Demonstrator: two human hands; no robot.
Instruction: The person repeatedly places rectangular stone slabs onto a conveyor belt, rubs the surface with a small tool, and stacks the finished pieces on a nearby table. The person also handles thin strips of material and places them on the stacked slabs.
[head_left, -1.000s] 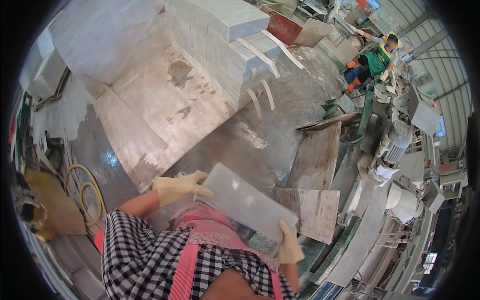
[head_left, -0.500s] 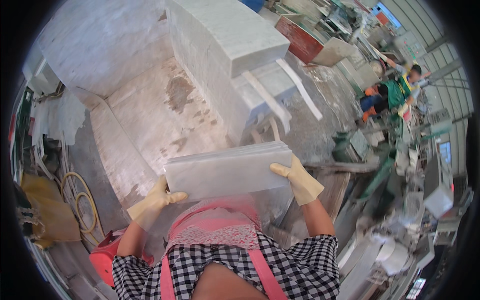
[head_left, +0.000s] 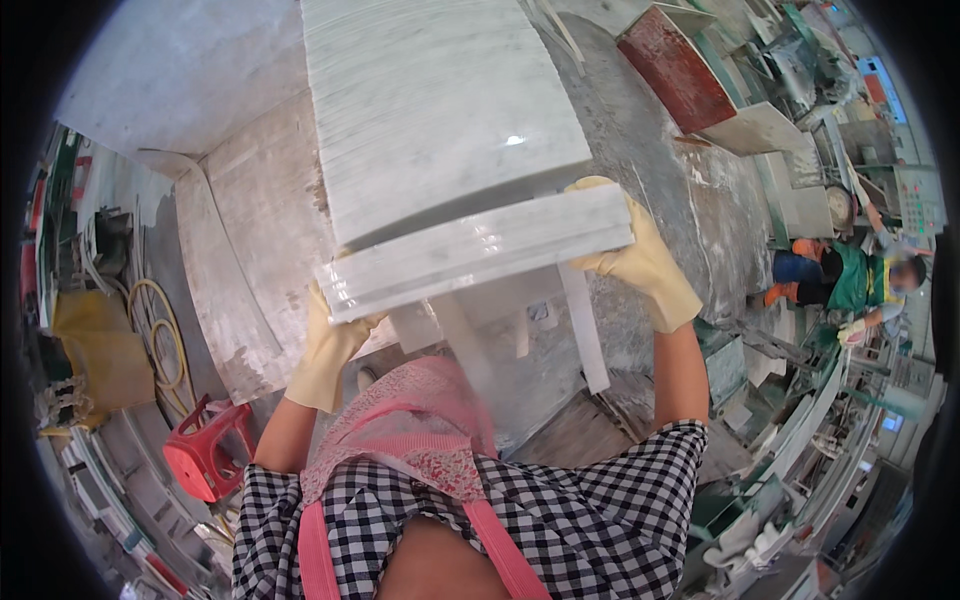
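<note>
So over on the left there's a yellowish sheet (head_left: 105, 350) hanging near a red plastic stool (head_left: 205, 455). Next comes the gloved left hand (head_left: 332, 350), closed around the left end of a stack of pale slabs (head_left: 480, 247), thumb toward the near side. That stack is held up in front of the body, running slantwise with its right end farther out, right by the near edge of a big pale stone block (head_left: 440, 110); can't tell if they touch. The right hand (head_left: 642, 262) is clamped on the other end, fingertips over the far side, thumb on the near side. A white strip (head_left: 585, 335) hangs below it, and a co-worker (head_left: 850, 278) is well off to the right. My take: squeeze both ends evenly so the loose layers don't slide, hold the two ends level, and mind those far-side fingers, since they could get pinched against the block.
</note>
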